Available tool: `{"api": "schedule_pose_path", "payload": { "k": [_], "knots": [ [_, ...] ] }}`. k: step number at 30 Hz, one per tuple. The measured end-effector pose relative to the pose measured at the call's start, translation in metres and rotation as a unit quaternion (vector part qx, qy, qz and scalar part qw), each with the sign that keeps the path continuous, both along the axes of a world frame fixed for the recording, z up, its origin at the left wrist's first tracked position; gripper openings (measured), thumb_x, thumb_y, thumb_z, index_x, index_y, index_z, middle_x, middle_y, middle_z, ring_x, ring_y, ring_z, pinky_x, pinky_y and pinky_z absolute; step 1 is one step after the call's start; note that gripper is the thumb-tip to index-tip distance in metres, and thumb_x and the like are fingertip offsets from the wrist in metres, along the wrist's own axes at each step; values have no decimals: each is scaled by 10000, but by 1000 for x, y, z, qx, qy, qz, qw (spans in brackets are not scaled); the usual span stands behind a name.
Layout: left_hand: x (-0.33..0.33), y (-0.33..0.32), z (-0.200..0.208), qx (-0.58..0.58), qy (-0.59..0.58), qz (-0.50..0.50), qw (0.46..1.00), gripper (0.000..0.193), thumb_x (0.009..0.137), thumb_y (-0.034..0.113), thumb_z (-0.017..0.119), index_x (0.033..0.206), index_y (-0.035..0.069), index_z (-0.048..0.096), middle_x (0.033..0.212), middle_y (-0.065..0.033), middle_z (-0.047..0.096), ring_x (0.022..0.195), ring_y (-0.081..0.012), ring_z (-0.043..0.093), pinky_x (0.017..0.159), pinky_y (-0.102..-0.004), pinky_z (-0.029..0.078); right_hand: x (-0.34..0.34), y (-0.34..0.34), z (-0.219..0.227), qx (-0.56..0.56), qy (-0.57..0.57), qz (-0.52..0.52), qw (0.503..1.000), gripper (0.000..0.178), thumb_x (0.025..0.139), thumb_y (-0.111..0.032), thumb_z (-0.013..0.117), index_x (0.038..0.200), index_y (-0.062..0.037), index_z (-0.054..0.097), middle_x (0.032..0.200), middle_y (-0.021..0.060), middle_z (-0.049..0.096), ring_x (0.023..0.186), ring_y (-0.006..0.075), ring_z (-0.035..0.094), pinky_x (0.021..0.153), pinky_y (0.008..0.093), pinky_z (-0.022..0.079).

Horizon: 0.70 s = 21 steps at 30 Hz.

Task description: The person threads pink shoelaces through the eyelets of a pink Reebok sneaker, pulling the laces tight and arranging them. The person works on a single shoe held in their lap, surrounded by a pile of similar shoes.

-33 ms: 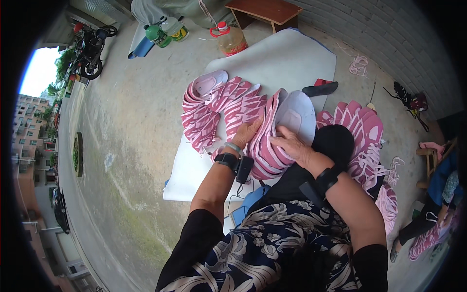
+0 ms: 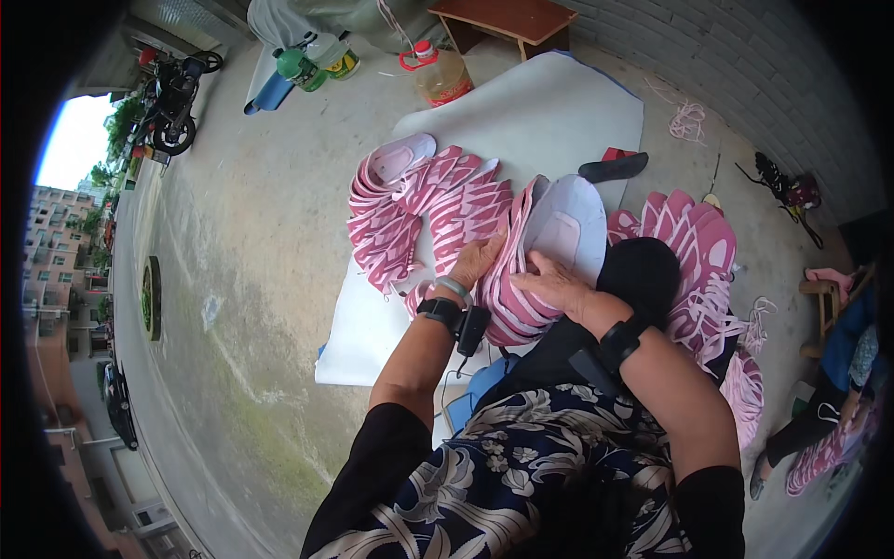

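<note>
A nested stack of pink-and-white shoe uppers (image 2: 510,312) stands against my dark-trousered knee, its pale lining (image 2: 583,224) facing up at the top. My left hand (image 2: 477,258) grips the stack's left side, fingers partly hidden behind it. At the opening's near edge my right hand (image 2: 557,285) holds the uppers, some fingertips reaching inside. Just left of the hands, more uppers (image 2: 384,228) lie in curved, overlapping rows on a white sheet (image 2: 349,354). Beyond my knee on the right sits another fan of laced uppers (image 2: 697,247).
A dark curved strip (image 2: 615,167) lies at the sheet's right edge. Past the sheet are a red-capped jug (image 2: 442,79), green-topped bottles (image 2: 300,69) and a low wooden bench (image 2: 507,20). Loose pink laces (image 2: 687,124) lie near the brick wall. Another person's arm (image 2: 849,405) shows at far right.
The fingers of my right hand have shifted slightly at the opening of the stack. My left hand keeps its grip, and the view has moved a touch.
</note>
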State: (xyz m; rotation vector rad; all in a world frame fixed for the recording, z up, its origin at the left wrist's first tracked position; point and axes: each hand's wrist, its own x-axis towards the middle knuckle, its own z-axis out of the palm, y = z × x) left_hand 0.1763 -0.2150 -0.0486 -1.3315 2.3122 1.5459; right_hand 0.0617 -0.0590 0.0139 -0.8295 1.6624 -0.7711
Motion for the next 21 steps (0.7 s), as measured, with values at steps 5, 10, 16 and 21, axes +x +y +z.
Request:
{"api": "schedule_pose_path", "payload": {
  "k": [5, 10, 16, 21],
  "knots": [
    [18, 22, 3, 223, 69, 32, 972, 856, 799, 659, 431, 1340, 5, 315, 1169, -164, 500, 1052, -250, 486, 927, -334, 368, 14, -17, -25, 83, 146, 154, 974, 525, 755, -345, 532, 1108, 42, 497, 1141, 281, 500, 1096, 353, 489, 917, 378, 383],
    [22, 34, 20, 189, 131, -52, 972, 891, 809, 617, 467, 1410, 40, 150, 1429, -164, 231, 1335, -256, 184, 1064, -332, 172, -5, -19, -29, -86, 259, 75, 959, 235, 769, -159, 458, 753, 20, 610, 852, 221, 601, 858, 364, 588, 754, 404, 466],
    [9, 38, 44, -345, 214, -63, 912, 587, 813, 373, 597, 1200, -43, 450, 1117, -219, 533, 958, -336, 542, 829, -372, 426, -46, 73, 101, -221, -301, -283, 883, 154, 763, -15, 541, 889, -46, 624, 819, -28, 596, 729, 37, 497, 687, 194, 401],
    [-19, 92, 103, -115, 174, -173, 963, 438, 848, 302, 557, 1113, -44, 520, 1038, -205, 575, 925, -321, 551, 827, -361, 424, -35, 162, 83, -305, -288, -341, 841, 269, 747, 45, 513, 995, -2, 606, 933, 12, 615, 856, 77, 531, 811, 231, 403]
  ]
}}
